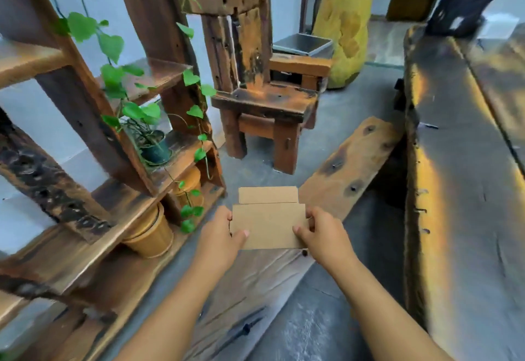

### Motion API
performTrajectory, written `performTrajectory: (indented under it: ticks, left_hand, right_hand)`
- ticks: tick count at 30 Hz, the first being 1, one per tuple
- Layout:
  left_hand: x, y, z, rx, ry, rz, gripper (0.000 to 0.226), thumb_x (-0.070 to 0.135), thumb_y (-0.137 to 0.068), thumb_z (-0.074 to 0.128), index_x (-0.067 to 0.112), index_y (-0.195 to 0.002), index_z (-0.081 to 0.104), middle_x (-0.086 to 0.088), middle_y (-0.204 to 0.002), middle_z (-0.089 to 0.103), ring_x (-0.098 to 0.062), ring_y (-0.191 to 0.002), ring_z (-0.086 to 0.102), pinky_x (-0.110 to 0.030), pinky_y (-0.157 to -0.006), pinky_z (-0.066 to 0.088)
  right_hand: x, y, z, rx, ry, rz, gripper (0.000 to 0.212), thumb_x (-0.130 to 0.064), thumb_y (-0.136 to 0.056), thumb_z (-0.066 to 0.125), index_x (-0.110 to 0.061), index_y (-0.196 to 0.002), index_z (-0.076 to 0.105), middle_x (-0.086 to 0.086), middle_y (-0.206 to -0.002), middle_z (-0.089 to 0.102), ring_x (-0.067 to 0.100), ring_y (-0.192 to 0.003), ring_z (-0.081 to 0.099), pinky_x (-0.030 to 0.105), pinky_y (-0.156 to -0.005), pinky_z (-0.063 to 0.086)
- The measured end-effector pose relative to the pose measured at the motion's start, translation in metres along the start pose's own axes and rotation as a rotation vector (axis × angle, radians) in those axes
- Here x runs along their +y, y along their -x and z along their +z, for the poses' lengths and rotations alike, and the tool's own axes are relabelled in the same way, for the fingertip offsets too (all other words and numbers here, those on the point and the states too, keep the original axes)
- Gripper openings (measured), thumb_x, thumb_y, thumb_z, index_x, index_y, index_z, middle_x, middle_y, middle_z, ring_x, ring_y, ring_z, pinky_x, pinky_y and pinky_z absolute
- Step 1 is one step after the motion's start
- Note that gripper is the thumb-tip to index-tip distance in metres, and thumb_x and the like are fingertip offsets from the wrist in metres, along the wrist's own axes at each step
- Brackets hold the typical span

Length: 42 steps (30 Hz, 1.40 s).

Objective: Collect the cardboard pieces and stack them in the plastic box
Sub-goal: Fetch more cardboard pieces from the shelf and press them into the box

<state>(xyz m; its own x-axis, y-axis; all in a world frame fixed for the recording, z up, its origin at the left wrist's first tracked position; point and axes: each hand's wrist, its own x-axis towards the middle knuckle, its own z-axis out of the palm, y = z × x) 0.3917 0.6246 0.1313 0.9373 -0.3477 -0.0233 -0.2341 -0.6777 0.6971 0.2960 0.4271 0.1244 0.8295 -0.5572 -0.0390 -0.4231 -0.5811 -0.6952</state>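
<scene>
A person is looking down at their own two bare arms, which are reaching forward into the middle of a room with rough wooden furniture. Both hands are gripping a small stack of flat cardboard pieces [268, 225], held level in front of the body above a wooden bench [349, 167] that is running diagonally from near left to far right. The left hand [221, 235] is pinching the left short edge, thumb on top; the right hand [321, 235] is pinching the right short edge the same way. The long axis of the cardboard is running left to right, straight across between the two hands, so neither hand is nearer than the other. A second piece is poking out beyond the far edge of the top one, so the stack is sitting slightly uneven. The plastic box is not clearly showing; a grey square container [302, 43] is sitting far ahead, past a heavy wooden chair [264, 99], but whether it is the box cannot be told. A plant shelf [119, 212] with trailing green leaves is standing to the left, and a long dark table [460, 190] is lying to the right. Judging from this, the stack is probably needing to be carried onward and squared up before going into a box.
</scene>
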Motion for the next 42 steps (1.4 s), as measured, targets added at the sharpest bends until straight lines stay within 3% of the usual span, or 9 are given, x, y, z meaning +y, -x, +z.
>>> performTrajectory:
  ticks: [3,7,14,17,22,25,32,38,42]
  left_hand:
    - [0.044,-0.007,0.043,-0.111,-0.021,0.111,0.029,0.023,-0.080,0.071,0.018,-0.089,0.044,0.005,-0.072,0.055,-0.013,-0.059,0.047,-0.031,-0.055,0.036]
    - [0.093,-0.016,0.100,-0.268,-0.032,0.262,0.028,0.024,-0.080,0.070,0.021,-0.086,0.043,0.009,-0.074,0.056,-0.005,-0.060,0.048,-0.026,-0.050,0.034]
    - [0.168,-0.006,0.211,-0.635,-0.028,0.518,0.031,0.027,-0.076,0.071,0.027,-0.083,0.040,0.006,-0.067,0.056,-0.012,-0.054,0.048,-0.029,-0.051,0.037]
    - [0.195,0.007,0.245,-0.790,-0.056,0.644,0.032,0.031,-0.075,0.070,0.029,-0.083,0.038,0.010,-0.069,0.054,-0.015,-0.061,0.053,-0.030,-0.054,0.040]
    - [0.226,0.035,0.281,-1.025,-0.065,0.851,0.029,0.032,-0.079,0.068,0.029,-0.092,0.042,0.008,-0.077,0.057,-0.004,-0.065,0.052,-0.019,-0.051,0.033]
    - [0.240,0.062,0.295,-1.142,-0.072,0.990,0.026,0.027,-0.083,0.066,0.024,-0.095,0.044,0.009,-0.084,0.052,-0.012,-0.072,0.052,-0.020,-0.053,0.032]
    - [0.266,0.156,0.322,-1.312,-0.150,1.154,0.024,0.032,-0.085,0.063,0.024,-0.094,0.042,0.008,-0.081,0.053,-0.016,-0.072,0.054,-0.030,-0.055,0.038]
    - [0.288,0.257,0.353,-1.341,-0.190,1.235,0.025,0.028,-0.083,0.066,0.020,-0.096,0.045,0.002,-0.093,0.061,-0.022,-0.082,0.059,-0.035,-0.066,0.045]
    - [0.289,0.297,0.366,-1.365,-0.242,1.245,0.026,0.027,-0.083,0.066,0.020,-0.095,0.045,0.001,-0.087,0.061,-0.021,-0.079,0.059,-0.037,-0.072,0.051]
  right_hand:
    - [0.045,0.014,-0.042,0.081,-0.027,0.120,0.030,-0.033,-0.083,0.066,-0.020,-0.109,0.061,-0.006,-0.087,0.064,0.021,-0.089,0.063,0.035,-0.071,0.049]
    - [0.095,0.037,-0.085,0.228,-0.030,0.290,0.029,-0.034,-0.083,0.067,-0.019,-0.107,0.059,-0.004,-0.090,0.065,0.021,-0.089,0.063,0.034,-0.071,0.049]
    - [0.168,0.103,-0.131,0.452,-0.030,0.695,0.025,-0.035,-0.084,0.064,-0.019,-0.102,0.058,0.000,-0.093,0.067,0.023,-0.086,0.062,0.039,-0.072,0.052]
    - [0.178,0.132,-0.141,0.564,-0.024,0.849,0.015,-0.032,-0.086,0.063,-0.023,-0.096,0.056,-0.001,-0.088,0.066,0.019,-0.079,0.060,0.041,-0.071,0.053]
    - [0.180,0.182,-0.142,0.679,-0.027,1.117,0.017,-0.034,-0.088,0.061,-0.021,-0.098,0.058,-0.002,-0.089,0.065,0.019,-0.082,0.062,0.043,-0.077,0.054]
    - [0.175,0.211,-0.135,0.773,-0.042,1.242,0.015,-0.035,-0.088,0.060,-0.023,-0.097,0.057,-0.002,-0.088,0.064,0.018,-0.081,0.061,0.041,-0.074,0.054]
    - [0.185,0.302,-0.135,0.936,-0.067,1.418,0.018,-0.032,-0.084,0.062,-0.016,-0.090,0.056,-0.001,-0.078,0.062,0.023,-0.076,0.059,0.034,-0.062,0.045]
    - [0.223,0.390,-0.147,1.009,-0.162,1.497,0.020,-0.033,-0.086,0.063,-0.016,-0.093,0.055,0.001,-0.083,0.065,0.025,-0.083,0.061,0.033,-0.066,0.045]
    - [0.240,0.425,-0.149,1.007,-0.217,1.533,0.020,-0.033,-0.086,0.063,-0.016,-0.094,0.055,0.002,-0.083,0.068,0.024,-0.081,0.062,0.032,-0.064,0.044]
